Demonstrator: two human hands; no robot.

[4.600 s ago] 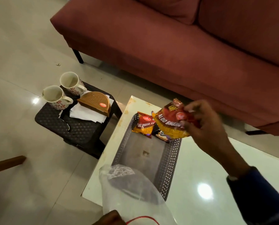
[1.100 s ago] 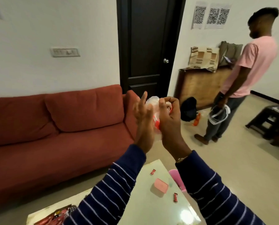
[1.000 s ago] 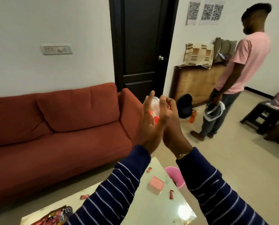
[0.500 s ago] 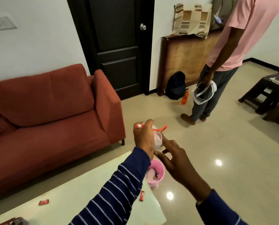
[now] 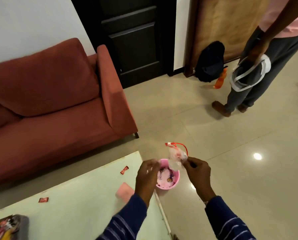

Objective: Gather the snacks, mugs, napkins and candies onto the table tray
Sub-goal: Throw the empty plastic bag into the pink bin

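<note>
Taking the pink bin (image 5: 167, 179) on the floor as landmark: far to its left, cut off at the frame corner, lay the snack packets (image 5: 4, 227); two red candies (image 5: 124, 170) sat on the desk (image 5: 75, 196) nearer. The left hand (image 5: 147, 172), blurred, hung beside the bin; I could not tell its grip. The right hand (image 5: 196, 168) pinched a crumpled clear bag (image 5: 176, 158) above it. Discarding seemed underway; next, probably, collecting candies. The tray was barely visible.
</note>
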